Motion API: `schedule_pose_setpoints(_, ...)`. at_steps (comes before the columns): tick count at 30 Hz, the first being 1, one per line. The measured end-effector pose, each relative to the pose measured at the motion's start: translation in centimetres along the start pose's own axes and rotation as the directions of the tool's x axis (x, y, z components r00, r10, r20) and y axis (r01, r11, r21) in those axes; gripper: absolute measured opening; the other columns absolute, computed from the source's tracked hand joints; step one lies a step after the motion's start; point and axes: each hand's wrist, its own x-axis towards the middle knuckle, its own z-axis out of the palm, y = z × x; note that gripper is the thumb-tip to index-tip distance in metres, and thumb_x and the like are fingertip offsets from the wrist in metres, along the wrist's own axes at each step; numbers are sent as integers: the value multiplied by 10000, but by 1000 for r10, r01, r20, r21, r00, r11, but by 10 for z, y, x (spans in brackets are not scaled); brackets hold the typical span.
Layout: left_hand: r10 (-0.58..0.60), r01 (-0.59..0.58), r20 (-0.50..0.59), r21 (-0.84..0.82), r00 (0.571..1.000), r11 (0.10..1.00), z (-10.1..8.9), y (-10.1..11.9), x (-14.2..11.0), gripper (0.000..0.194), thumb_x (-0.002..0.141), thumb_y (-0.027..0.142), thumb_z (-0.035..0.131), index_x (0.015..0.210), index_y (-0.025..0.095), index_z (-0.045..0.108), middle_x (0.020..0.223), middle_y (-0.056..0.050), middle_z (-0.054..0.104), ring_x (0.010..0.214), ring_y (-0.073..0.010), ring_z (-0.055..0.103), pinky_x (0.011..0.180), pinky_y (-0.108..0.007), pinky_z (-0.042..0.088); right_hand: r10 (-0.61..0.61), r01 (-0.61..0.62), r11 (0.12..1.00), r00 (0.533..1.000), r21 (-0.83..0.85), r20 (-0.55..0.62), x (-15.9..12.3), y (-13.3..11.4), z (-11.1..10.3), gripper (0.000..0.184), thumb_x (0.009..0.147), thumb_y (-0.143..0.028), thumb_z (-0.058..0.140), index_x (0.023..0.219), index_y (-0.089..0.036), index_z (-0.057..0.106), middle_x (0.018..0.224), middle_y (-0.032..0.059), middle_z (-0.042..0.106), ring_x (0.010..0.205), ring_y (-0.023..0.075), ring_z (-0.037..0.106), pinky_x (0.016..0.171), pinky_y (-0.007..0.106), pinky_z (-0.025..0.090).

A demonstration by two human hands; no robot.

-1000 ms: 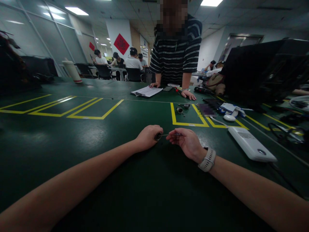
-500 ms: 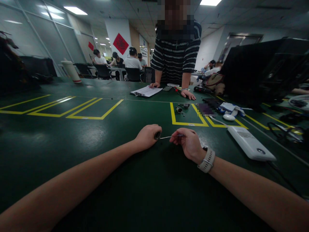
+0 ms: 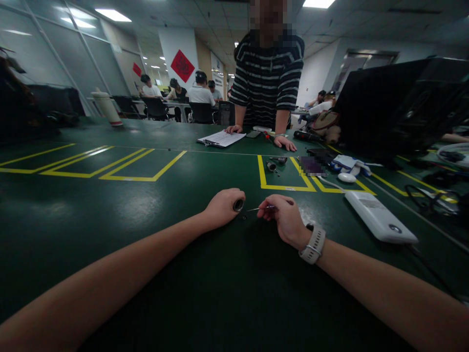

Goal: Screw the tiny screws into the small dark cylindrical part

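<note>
My left hand rests on the dark green table with its fingers curled round a small dark metal cylinder, whose open end faces right. My right hand, with a pale watch at the wrist, pinches a thin metal tool that points left at the cylinder, its tip a little short of it. A tiny dark part lies on the table between the two hands.
A person in a striped shirt stands across the table, hands by a clipboard with papers. Small metal parts lie in a yellow-taped box. A white flat device and a cable lie at right, dark equipment behind.
The thin tool's tip was at the cylinder's mouth; my right hand has drawn it back to the right, leaving a small gap. My left hand has stayed in place.
</note>
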Motion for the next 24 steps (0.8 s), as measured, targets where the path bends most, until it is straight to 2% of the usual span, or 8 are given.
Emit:
schedule_pose_setpoints(7, -6, 6, 1, -17, 1000, 1000, -1, 1, 0, 73, 717, 92, 529, 718, 164, 522, 727, -5, 552, 671, -138, 519, 599, -252, 385, -118, 116, 992, 993, 56, 25, -3, -1, -1, 241, 761, -261, 494, 592, -169, 638, 566, 24, 630, 549, 135, 533, 541, 274, 383)
schedule_pose_setpoints(12, -30, 29, -15, -22, 999, 999, -1, 1, 0, 46, 726, 138, 541, 695, 168, 521, 693, 4, 543, 637, -132, 506, 566, -244, 367, -96, 108, 992, 978, -57, 185, -6, -1, 2, 209, 805, -283, 522, 717, -168, 673, 728, 33, 670, 676, 142, 571, 625, 282, 416)
schedule_pose_setpoints(16, -54, 53, -35, -26, 998, 998, 1, 1, 0, 69, 726, 157, 537, 668, 173, 504, 671, 9, 537, 624, -128, 501, 549, -236, 362, -70, 87, 995, 958, -52, 277, -7, -3, 4, 214, 816, -295, 521, 768, -168, 687, 794, 47, 678, 744, 153, 580, 636, 281, 422)
schedule_pose_setpoints(19, -52, 51, -38, -25, 998, 998, 2, 0, 0, 66, 721, 145, 535, 671, 173, 503, 679, 10, 538, 631, -127, 503, 552, -233, 362, -84, 99, 994, 961, -43, 265, -7, -4, 3, 224, 821, -292, 513, 762, -168, 689, 785, 49, 681, 726, 152, 580, 627, 283, 422)
schedule_pose_setpoints(24, -29, 29, -28, -7, 999, 1000, 1, 1, 1, 60, 722, 114, 527, 693, 165, 515, 688, 4, 529, 633, -129, 498, 559, -237, 357, -224, 244, 963, 960, -111, 167, -8, -1, 0, 239, 833, -279, 495, 729, -179, 686, 738, 35, 676, 689, 152, 579, 622, 291, 426)
